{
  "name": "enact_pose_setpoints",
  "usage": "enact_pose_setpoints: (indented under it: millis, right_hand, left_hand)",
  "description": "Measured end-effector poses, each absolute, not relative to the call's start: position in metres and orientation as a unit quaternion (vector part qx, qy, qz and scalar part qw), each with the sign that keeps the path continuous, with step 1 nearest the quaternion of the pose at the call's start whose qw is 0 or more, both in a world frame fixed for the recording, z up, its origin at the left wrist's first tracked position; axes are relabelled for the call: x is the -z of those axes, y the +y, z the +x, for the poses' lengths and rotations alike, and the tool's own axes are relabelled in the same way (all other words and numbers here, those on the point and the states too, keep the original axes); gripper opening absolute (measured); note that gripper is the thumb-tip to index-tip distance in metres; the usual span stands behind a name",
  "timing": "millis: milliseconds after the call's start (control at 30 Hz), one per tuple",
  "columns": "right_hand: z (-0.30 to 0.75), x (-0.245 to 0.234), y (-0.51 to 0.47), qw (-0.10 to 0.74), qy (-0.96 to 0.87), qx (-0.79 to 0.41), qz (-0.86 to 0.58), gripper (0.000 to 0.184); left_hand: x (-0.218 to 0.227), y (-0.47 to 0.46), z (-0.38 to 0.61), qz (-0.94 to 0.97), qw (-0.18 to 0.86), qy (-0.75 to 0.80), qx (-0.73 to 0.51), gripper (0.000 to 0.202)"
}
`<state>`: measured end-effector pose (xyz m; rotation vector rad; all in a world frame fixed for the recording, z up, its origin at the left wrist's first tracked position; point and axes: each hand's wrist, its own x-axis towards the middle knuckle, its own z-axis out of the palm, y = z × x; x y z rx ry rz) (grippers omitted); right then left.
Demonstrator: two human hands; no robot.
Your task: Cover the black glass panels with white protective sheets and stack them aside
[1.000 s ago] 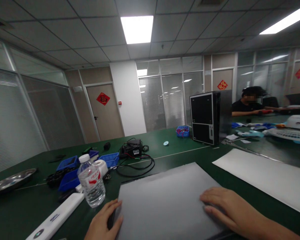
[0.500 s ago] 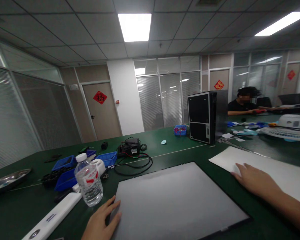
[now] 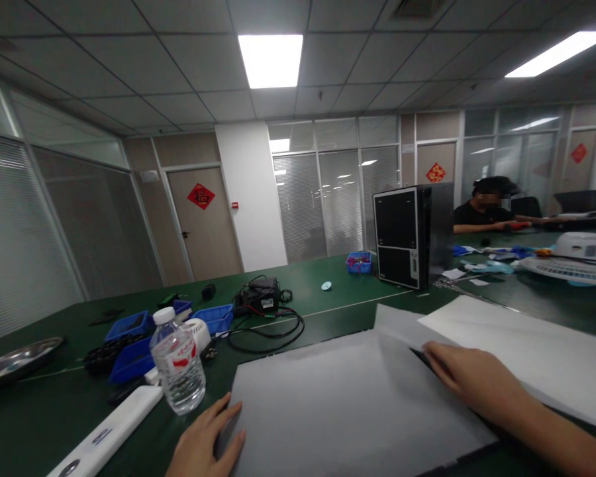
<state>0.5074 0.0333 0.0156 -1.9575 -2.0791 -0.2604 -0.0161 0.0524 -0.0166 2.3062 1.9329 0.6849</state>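
A flat panel with a dark frame and a thin greyish-white sheet on top lies in front of me. My left hand rests at the panel's left edge, fingers apart. At the right side, my right hand is closed on the sheet's edge. The sheet's far right corner is lifted and bent up off the dark frame. Beside it on the right lies a white sheet, partly covered by my forearm. The fingertips of my right hand are hidden.
Left of the panel stands a water bottle, near a long white bar-shaped device. Blue bins, a black adapter with cables and a metal tray lie beyond. A computer tower stands behind; a person sits far right.
My right hand has moved left from the white sheet to the panel's right edge. It has taken hold of the thin top sheet and raised its corner. My left hand has barely moved.
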Motion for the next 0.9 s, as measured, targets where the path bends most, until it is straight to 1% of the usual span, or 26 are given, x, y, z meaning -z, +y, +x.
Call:
enact_pose_setpoints:
  millis: [133, 267, 367, 467, 567, 667, 900]
  right_hand:
    - [0.476, -0.021, 0.018, 0.160, -0.789, 0.052, -0.590, 0.045]
    - [0.477, -0.019, 0.021, 0.167, -0.773, 0.055, -0.609, 0.050]
    - [0.478, -0.017, 0.021, 0.155, -0.795, 0.040, -0.585, 0.044]
    - [0.471, -0.016, 0.016, 0.168, -0.837, -0.023, -0.521, 0.040]
    - [0.467, -0.015, 0.013, 0.206, -0.846, -0.074, -0.486, 0.044]
    - [0.469, -0.014, 0.016, 0.214, -0.828, -0.054, -0.516, 0.043]
    - [0.466, -0.020, 0.016, 0.171, -0.836, -0.020, -0.521, 0.041]
  left_hand:
    - [0.018, 0.052, -0.017, 0.750, 0.016, 0.625, -0.218, 0.047]
    - [0.018, 0.052, -0.015, 0.749, 0.017, 0.624, -0.223, 0.046]
    - [0.017, 0.052, -0.015, 0.749, 0.020, 0.624, -0.223, 0.046]
    - [0.017, 0.053, -0.016, 0.752, 0.016, 0.622, -0.217, 0.046]
    - [0.018, 0.053, -0.016, 0.754, 0.012, 0.620, -0.215, 0.046]
    - [0.019, 0.052, -0.015, 0.752, 0.013, 0.621, -0.219, 0.045]
    - [0.018, 0.053, -0.015, 0.752, 0.024, 0.623, -0.213, 0.050]
